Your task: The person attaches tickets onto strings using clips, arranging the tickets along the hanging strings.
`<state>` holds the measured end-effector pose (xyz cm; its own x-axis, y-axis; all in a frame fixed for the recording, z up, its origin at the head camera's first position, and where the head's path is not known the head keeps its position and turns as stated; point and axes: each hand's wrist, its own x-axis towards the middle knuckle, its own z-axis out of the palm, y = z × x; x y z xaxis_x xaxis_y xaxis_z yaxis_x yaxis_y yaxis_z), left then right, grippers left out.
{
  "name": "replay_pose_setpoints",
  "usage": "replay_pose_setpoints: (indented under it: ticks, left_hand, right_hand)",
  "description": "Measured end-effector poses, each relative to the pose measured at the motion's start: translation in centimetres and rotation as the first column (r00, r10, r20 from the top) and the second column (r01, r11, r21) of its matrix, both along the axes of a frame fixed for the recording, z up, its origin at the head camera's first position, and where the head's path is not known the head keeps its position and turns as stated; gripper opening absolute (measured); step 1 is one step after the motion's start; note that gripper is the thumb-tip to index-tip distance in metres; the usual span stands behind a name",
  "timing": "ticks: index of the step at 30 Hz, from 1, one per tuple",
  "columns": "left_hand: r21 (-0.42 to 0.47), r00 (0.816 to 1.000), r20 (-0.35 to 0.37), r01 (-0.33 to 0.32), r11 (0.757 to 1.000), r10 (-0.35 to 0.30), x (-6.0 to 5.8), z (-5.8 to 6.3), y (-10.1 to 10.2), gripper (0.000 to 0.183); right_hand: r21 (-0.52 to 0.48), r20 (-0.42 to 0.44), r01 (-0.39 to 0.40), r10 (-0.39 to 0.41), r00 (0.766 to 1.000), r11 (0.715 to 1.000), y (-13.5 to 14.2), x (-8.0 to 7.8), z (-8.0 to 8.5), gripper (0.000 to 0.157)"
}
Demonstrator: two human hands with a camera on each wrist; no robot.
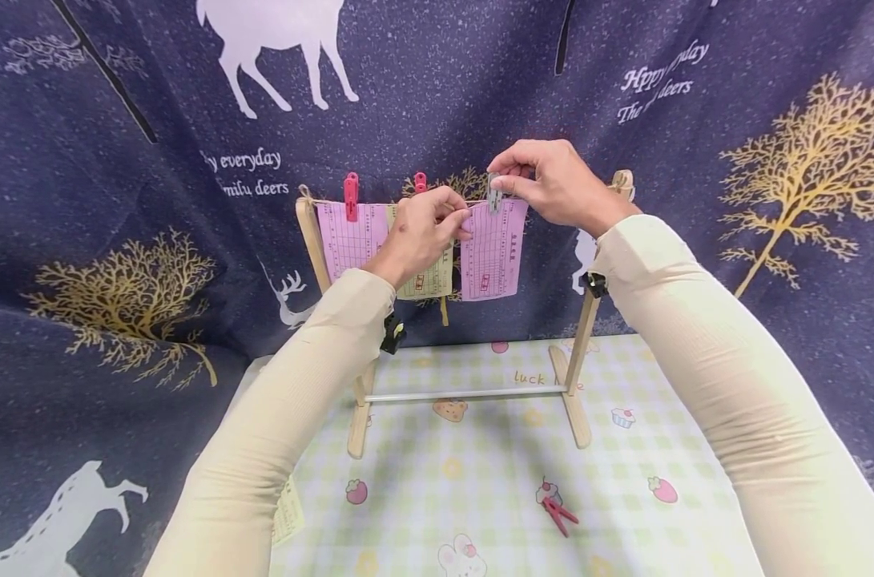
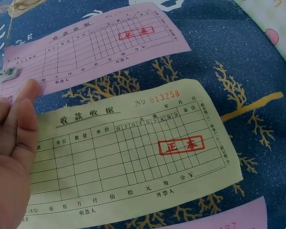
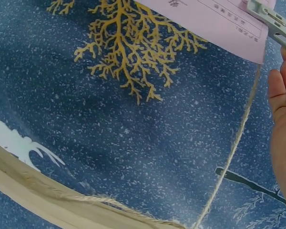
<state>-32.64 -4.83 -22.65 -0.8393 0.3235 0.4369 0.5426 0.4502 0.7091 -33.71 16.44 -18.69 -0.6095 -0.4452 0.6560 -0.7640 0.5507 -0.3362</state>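
Observation:
My right hand (image 1: 562, 180) pinches a grey clothespin (image 1: 493, 197) at the top edge of a pink receipt slip (image 1: 490, 260), which hangs at the twine (image 3: 238, 138). The thumb and fingers of my left hand (image 1: 416, 232) pinch that slip's upper left edge. Just left of it hangs a yellow-green receipt slip (image 2: 133, 152), partly behind my left hand in the head view. A red clothespin (image 1: 420, 183) stands above it. Farther left, another pink slip (image 1: 350, 236) hangs under a second red clothespin (image 1: 351, 196).
A wooden stand (image 1: 581, 344) carries the twine, with a pale crossbar (image 1: 465, 394) low between its feet. One red clothespin (image 1: 557, 514) lies on the checked tablecloth (image 1: 480, 473). A yellow-green slip (image 1: 287, 513) lies beside my left sleeve. Behind hangs a dark blue patterned cloth (image 1: 465, 96).

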Motion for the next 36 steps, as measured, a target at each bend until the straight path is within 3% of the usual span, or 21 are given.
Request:
replay_pose_setpoints:
  ticks: [10,16,23,29,36]
  left_hand:
    - [-0.008,1.000,-0.006,-0.011,1.000,0.011,0.0,0.1,-0.1,0.007]
    - [-0.032,1.000,-0.011,-0.027,0.999,0.026,0.2,0.1,-0.1,0.008]
    - [-0.138,0.994,-0.085,-0.079,0.987,0.068,0.6,-0.3,-0.3,0.011]
    - [-0.177,0.991,-0.125,-0.071,0.982,0.049,1.0,-0.5,-0.7,0.016]
    - [-0.178,0.988,-0.149,-0.055,0.983,0.028,1.6,-1.1,-1.8,0.013]
  right_hand:
    - [0.051,-0.001,0.015,-0.015,1.000,0.999,-0.1,0.3,0.1,0.018]
    - [0.126,0.050,0.045,-0.051,0.997,0.991,-0.1,0.5,0.2,0.025]
    - [0.182,0.086,0.046,-0.062,0.994,0.982,0.2,0.7,0.3,0.036]
    - [0.147,0.042,0.055,-0.062,0.997,0.988,1.0,1.5,0.7,0.041]
    - [0.105,-0.094,0.037,-0.027,0.995,0.994,2.2,3.0,0.1,0.033]
